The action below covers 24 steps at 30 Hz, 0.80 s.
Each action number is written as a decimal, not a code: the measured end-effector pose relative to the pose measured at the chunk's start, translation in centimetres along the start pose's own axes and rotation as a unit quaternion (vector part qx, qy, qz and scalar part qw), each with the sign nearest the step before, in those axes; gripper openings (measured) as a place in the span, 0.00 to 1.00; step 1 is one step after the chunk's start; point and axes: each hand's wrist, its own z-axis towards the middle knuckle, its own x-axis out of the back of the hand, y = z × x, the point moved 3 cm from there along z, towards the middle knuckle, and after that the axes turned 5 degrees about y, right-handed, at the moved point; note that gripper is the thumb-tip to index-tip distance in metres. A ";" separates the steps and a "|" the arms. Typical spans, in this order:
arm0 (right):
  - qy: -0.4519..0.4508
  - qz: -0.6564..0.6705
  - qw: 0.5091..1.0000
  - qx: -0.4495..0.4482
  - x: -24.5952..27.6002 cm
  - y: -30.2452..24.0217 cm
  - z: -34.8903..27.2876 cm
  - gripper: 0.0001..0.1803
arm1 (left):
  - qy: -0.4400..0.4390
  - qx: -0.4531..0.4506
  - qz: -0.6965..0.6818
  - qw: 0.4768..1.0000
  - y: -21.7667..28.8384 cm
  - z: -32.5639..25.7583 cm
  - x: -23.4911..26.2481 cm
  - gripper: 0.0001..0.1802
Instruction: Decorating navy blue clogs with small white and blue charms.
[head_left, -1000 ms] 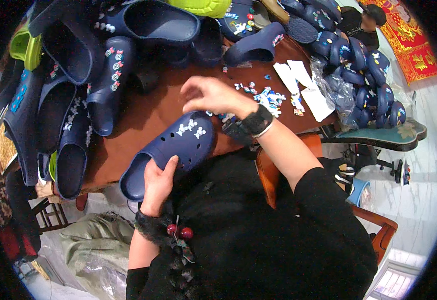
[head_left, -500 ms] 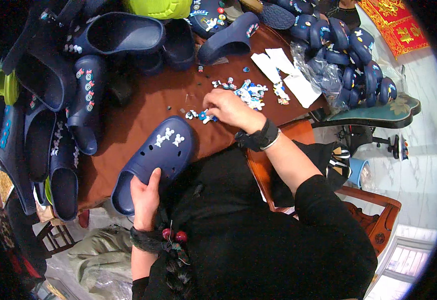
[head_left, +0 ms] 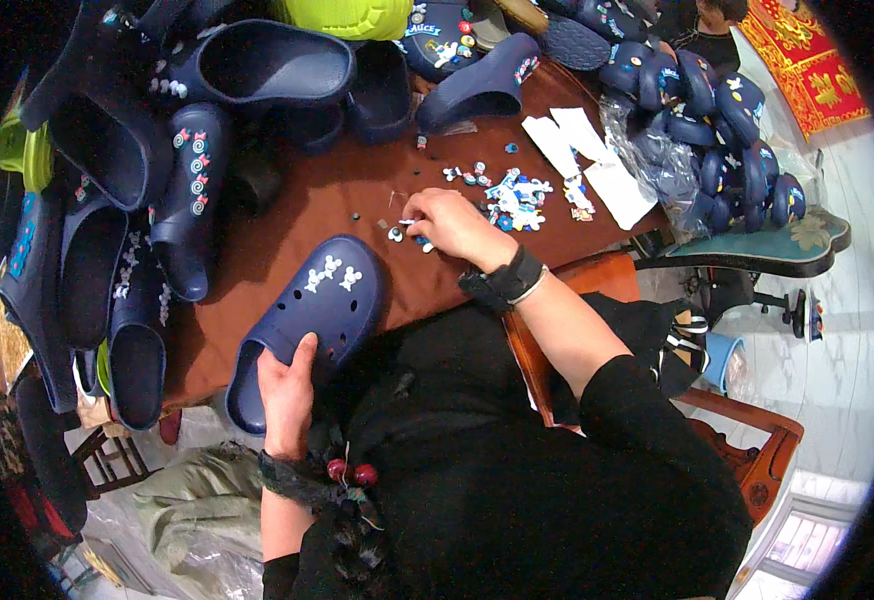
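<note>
My left hand [head_left: 287, 395] grips a navy clog [head_left: 292, 318] at its heel opening, thumb on top and fingers inside. White mouse-shaped charms [head_left: 333, 268] sit in several of its holes near the toe; other holes are bare. Over the brown tablecloth, my right hand [head_left: 452, 228] is closed in a pinch, with a small white charm [head_left: 409, 222] showing at the fingertips. Its exact shape is too small to make out. Beside that hand lies a heap of white and blue shoe charms [head_left: 517, 200], with a few loose ones nearby.
Navy clogs with charms crowd the table's left [head_left: 189, 200] and back [head_left: 472, 90]. White paper sheets [head_left: 622, 195] lie right of the charm heap. Bagged clogs [head_left: 657, 165] are piled at the back right. A wooden chair [head_left: 757, 455] and a blue bin [head_left: 722, 360] stand right.
My right hand has lifted slightly from the loose charms, and a white charm now shows at its fingertips. The left hand still holds the clog. The whole view has shifted slightly.
</note>
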 end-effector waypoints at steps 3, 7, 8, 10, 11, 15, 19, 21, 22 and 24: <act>-0.017 0.058 0.996 -0.066 0.9 0.4 -0.3 0.11 | -0.013 -0.005 -0.022 1.000 -0.5 0.1 0.2 0.14; -0.063 0.294 0.933 -0.197 2.0 -0.8 -0.8 0.09 | -0.012 -0.005 -0.041 0.999 -1.0 0.3 0.3 0.14; -0.083 0.342 0.912 -0.211 2.4 -1.5 -1.0 0.09 | -0.009 -0.004 -0.042 0.999 -1.0 0.3 0.3 0.14; -0.092 0.370 0.901 -0.208 2.5 -2.5 -1.6 0.10 | -0.010 -0.003 -0.021 1.000 -0.9 0.2 0.3 0.14; -0.080 0.368 0.907 -0.191 2.4 -2.8 -1.8 0.10 | -0.006 -0.002 -0.020 1.000 -0.8 0.1 0.2 0.14; -0.051 0.343 0.927 -0.140 2.2 -4.6 -2.2 0.13 | -0.002 -0.014 0.002 1.000 -0.7 0.1 0.2 0.13; -0.026 0.310 0.945 -0.100 2.5 -5.3 -2.4 0.15 | -0.003 -0.004 -0.016 1.000 -0.2 -0.1 0.0 0.13; -0.015 0.293 0.953 -0.079 2.9 -5.7 -2.5 0.15 | -0.003 -0.005 -0.019 1.000 -0.4 -0.1 0.1 0.13; -0.011 0.284 0.955 -0.085 3.3 -5.7 -2.6 0.14 | -0.003 -0.006 -0.023 1.000 -0.4 -0.1 0.1 0.13; -0.007 0.274 0.957 -0.092 3.9 -5.9 -2.7 0.13 | -0.005 -0.004 -0.029 1.000 -0.5 -0.1 0.1 0.13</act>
